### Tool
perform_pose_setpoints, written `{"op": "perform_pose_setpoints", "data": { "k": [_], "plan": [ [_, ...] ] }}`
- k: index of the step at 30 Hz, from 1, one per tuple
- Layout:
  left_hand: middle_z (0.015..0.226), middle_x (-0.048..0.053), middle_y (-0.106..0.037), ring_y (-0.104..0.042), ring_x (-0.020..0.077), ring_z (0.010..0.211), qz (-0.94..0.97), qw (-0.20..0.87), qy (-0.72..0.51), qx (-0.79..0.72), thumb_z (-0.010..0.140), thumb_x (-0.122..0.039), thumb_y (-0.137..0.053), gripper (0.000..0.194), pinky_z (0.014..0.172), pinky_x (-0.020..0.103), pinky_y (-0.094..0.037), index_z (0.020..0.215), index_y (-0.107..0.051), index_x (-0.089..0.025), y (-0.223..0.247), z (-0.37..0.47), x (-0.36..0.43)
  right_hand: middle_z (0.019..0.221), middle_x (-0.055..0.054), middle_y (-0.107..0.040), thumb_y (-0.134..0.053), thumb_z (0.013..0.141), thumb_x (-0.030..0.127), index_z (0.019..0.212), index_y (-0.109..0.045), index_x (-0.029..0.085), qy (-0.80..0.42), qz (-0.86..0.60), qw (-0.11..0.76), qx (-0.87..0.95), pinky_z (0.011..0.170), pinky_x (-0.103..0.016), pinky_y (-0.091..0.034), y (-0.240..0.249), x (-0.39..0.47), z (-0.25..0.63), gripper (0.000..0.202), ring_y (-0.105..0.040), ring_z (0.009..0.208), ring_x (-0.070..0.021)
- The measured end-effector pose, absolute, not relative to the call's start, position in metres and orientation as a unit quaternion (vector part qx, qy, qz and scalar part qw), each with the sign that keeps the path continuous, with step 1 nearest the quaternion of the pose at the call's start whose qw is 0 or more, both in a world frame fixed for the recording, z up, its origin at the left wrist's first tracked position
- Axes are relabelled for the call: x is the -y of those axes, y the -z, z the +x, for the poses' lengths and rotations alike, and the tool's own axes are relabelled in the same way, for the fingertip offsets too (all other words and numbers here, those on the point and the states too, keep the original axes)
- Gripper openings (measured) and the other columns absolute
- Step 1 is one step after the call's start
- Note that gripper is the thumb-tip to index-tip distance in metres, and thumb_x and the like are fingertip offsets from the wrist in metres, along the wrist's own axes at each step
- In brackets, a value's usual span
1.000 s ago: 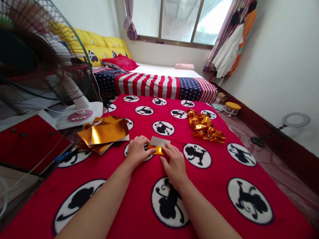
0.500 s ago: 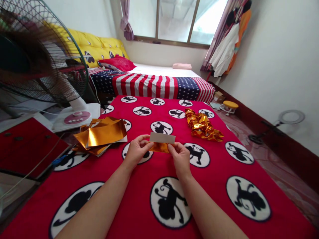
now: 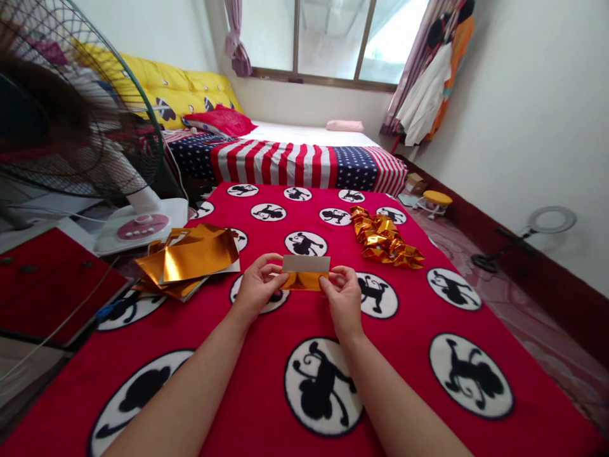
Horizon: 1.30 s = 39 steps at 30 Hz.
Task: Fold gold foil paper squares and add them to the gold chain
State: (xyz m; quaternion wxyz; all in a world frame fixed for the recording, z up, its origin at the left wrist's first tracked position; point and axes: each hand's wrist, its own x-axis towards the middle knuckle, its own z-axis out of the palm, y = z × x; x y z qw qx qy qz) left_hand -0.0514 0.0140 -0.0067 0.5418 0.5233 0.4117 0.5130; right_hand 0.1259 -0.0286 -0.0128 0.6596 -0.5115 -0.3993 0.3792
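Note:
Between my hands is a sheet of gold foil paper [image 3: 305, 281], its lower part shiny gold and its upper part a pale grey strip. My left hand [image 3: 258, 284] pinches its left end, thumb in front on the gold. The right end is pinched by my right hand [image 3: 343, 293] in the same way. To the left lies a loose stack of flat gold foil sheets [image 3: 200, 255]. Several folded gold foil pieces [image 3: 383, 238] sit in a clump to the right, beyond my right hand.
A red cloth with monkey prints [image 3: 409, 393] covers the surface under my hands. An electric fan [image 3: 137, 178] stands at the left beside a red cabinet [image 3: 52, 279]. Farther off is a bed [image 3: 285, 162]; a yellow stool [image 3: 435, 198] and a ring light [image 3: 547, 222] stand at the right.
The gold foil paper stays in both hands, with more of its gold face showing below the grey strip. My fingers have shifted slightly, and the whole view has moved a little.

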Motion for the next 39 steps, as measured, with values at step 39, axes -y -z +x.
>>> {"op": "perform_pose_setpoints", "data": {
  "k": [39],
  "plan": [
    [0.082, 0.007, -0.076, -0.071, 0.021, 0.074, 0.537, 0.524, -0.499, -0.433, 0.059, -0.044, -0.085, 0.041, 0.069, 0.03, -0.059, 0.086, -0.074, -0.015, 0.0104, -0.0509, -0.0135, 0.07, 0.0, -0.065, -0.077, 0.069, 0.037, 0.073, -0.063, 0.018, -0.386, -0.514, 0.641, 0.42, 0.063, -0.027, -0.049, 0.0148, 0.0287, 0.1272, 0.024, -0.06, 0.065, -0.015]
  ]
}}
